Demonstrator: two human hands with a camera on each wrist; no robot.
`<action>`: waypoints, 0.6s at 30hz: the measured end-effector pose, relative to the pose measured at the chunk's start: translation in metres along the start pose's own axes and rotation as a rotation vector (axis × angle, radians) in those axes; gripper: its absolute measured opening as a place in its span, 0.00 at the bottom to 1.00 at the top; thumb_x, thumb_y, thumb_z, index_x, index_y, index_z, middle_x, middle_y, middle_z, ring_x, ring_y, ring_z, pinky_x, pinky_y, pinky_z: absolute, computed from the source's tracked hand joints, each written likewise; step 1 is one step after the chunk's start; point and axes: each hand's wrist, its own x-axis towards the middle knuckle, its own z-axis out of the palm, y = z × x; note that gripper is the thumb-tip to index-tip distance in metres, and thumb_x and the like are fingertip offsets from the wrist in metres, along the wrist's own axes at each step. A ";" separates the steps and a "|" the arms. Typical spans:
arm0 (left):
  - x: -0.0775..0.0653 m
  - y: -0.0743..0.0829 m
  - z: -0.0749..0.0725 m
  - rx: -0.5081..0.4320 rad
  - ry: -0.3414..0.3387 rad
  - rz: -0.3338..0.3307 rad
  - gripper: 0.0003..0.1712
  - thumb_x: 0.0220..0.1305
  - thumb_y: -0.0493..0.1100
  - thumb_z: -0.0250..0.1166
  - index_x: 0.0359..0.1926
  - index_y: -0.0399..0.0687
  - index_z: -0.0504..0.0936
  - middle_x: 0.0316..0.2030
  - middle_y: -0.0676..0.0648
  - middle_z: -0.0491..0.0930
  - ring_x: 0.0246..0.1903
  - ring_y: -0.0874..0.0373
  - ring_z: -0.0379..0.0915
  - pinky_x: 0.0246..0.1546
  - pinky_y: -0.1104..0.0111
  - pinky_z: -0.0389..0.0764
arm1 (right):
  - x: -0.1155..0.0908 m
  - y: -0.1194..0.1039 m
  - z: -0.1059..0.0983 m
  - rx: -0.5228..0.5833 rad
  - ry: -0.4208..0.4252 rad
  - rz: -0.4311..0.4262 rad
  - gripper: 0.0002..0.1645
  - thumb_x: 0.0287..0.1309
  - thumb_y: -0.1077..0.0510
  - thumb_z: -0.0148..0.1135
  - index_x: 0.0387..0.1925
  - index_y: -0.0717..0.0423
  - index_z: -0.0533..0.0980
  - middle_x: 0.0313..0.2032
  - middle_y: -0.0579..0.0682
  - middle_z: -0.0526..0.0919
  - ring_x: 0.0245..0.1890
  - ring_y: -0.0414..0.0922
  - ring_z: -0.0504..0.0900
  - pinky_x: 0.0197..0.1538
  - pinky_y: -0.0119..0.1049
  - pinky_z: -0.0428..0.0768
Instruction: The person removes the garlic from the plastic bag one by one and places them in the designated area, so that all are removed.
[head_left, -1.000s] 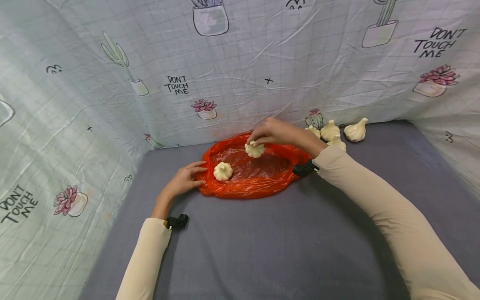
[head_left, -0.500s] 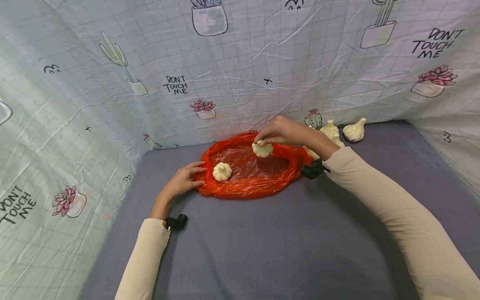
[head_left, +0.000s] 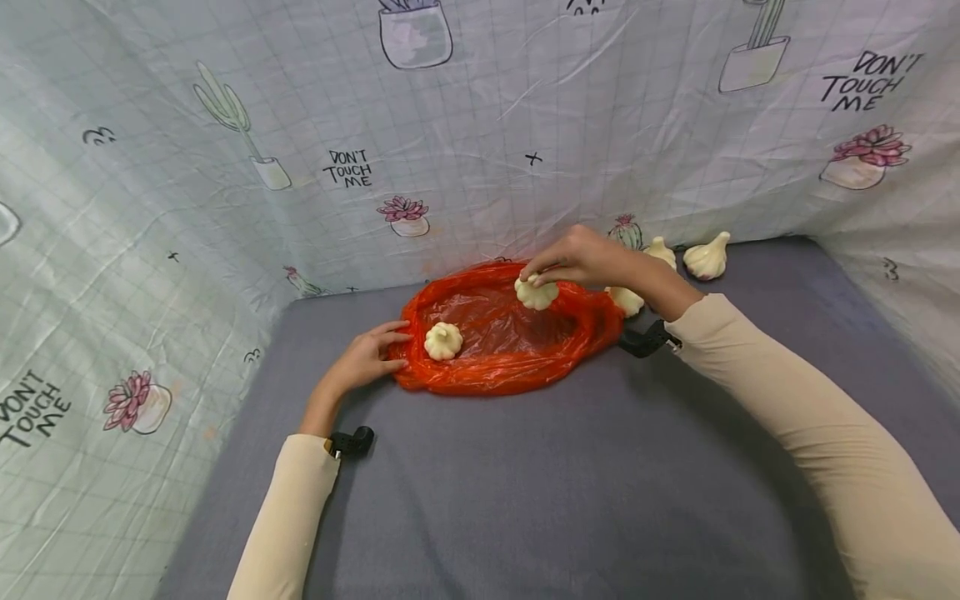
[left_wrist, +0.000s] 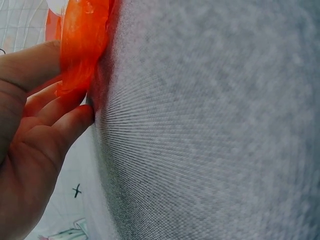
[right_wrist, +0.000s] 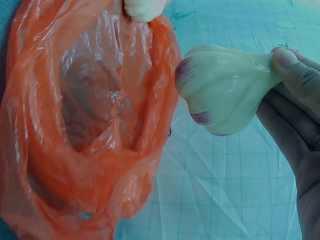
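Note:
A red-orange plastic bag [head_left: 495,379] lies on the dark table, its mouth spread wide. My left hand [head_left: 363,360] holds the bag's left end, thumb nearer me and fingers farther back; some fingers show through the film in the left wrist view. One garlic bulb [head_left: 444,342] sits inside the bag near that hand. Above the far right part of the opening, my right hand [head_left: 581,257] pinches a second garlic bulb [head_left: 536,293] by its stem. The right wrist view shows this bulb [right_wrist: 222,90] as glossy cream with purple patches.
More garlic bulbs rest at the back right: one on its side [head_left: 707,257], another [head_left: 660,250] and a third [head_left: 626,301] partly hidden by my right arm. A printed curtain [head_left: 480,158] stands right behind the grey table [head_left: 480,492].
My right hand has moved right and slightly up with the garlic bulb, from mid-opening toward the bag's right side. The left hand and the other bulb stay put.

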 end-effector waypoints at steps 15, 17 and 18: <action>0.001 0.000 0.000 0.008 -0.011 -0.017 0.28 0.65 0.40 0.72 0.64 0.37 0.80 0.72 0.41 0.67 0.45 0.48 0.70 0.48 0.57 0.70 | -0.016 -0.001 -0.011 -0.044 0.082 -0.078 0.13 0.53 0.71 0.73 0.42 0.59 0.88 0.37 0.48 0.91 0.19 0.33 0.73 0.24 0.26 0.69; 0.001 0.001 0.000 0.005 -0.009 -0.021 0.28 0.65 0.41 0.72 0.64 0.37 0.80 0.72 0.42 0.67 0.46 0.49 0.69 0.48 0.58 0.70 | -0.018 -0.001 -0.012 -0.041 0.081 -0.073 0.14 0.53 0.71 0.73 0.43 0.59 0.88 0.38 0.48 0.91 0.19 0.33 0.73 0.24 0.26 0.69; 0.001 0.001 0.000 0.006 -0.007 -0.017 0.28 0.65 0.40 0.72 0.63 0.37 0.80 0.72 0.41 0.68 0.46 0.49 0.70 0.49 0.57 0.71 | -0.019 -0.002 -0.013 -0.041 0.080 -0.073 0.15 0.52 0.72 0.73 0.43 0.59 0.88 0.38 0.48 0.91 0.19 0.33 0.73 0.24 0.26 0.69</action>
